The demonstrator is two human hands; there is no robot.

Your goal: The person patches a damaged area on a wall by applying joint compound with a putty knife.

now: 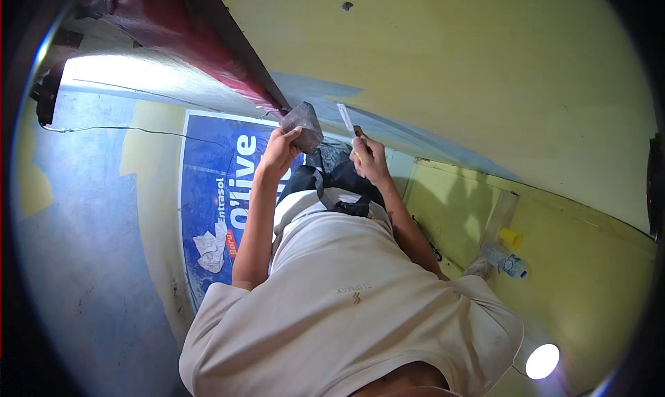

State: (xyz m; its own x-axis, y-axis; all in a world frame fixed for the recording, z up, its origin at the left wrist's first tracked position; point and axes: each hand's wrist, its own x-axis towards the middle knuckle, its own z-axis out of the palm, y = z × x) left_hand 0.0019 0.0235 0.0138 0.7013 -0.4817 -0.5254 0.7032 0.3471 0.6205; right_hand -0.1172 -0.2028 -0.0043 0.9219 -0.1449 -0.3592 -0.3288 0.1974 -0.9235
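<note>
My left hand [280, 148] grips a dark grey, flat rectangular piece [304, 123] by its left side, close to the lower end of a red padded strip [180, 37]. Just to the right, my right hand [368, 160] is closed round a slim tool [344, 117] with a pale narrow upper part; its exact kind is unclear. The tool points up toward a yellow painted surface [443, 65] with a pale blue band [325, 91]. The grey piece and the tool are held apart. Beyond my hands are my dark-clad legs [339, 175] and a black strap [321, 189].
A blue sign [204, 161] with a crumpled white paper [210, 251] stands left, beside a patchy wall [83, 224] and a hanging wire [125, 128]. At right are a yellow panel [582, 265], a plastic bottle [506, 261], a yellow object [511, 238] and a bright lamp [542, 361].
</note>
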